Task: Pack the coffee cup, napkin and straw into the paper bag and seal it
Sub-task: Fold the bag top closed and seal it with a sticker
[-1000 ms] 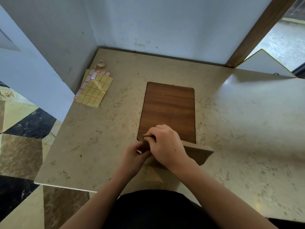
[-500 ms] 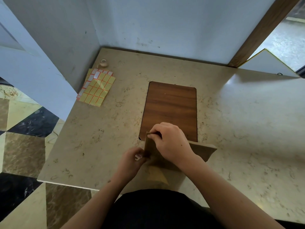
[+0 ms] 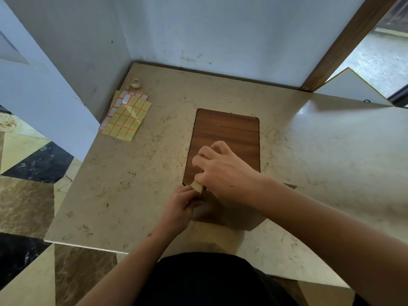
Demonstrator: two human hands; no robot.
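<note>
A brown paper bag [image 3: 229,217] stands at the near edge of the marble counter, mostly covered by my arms. My left hand [image 3: 180,206] grips the bag's left side just under its top corner. My right hand [image 3: 223,171] lies over the bag's folded top with its fingers curled and pinches the fold near that left corner. The coffee cup, napkin and straw are not visible.
A wooden board [image 3: 225,140] lies on the counter [image 3: 320,162] just beyond the bag. Yellow sticker sheets [image 3: 127,120] and a small tape roll [image 3: 135,83] sit at the far left by the wall. The counter's left edge drops to a tiled floor.
The bag's top has been folded lower and my right hand has shifted slightly away over the fold. My left hand stays on the left side.
</note>
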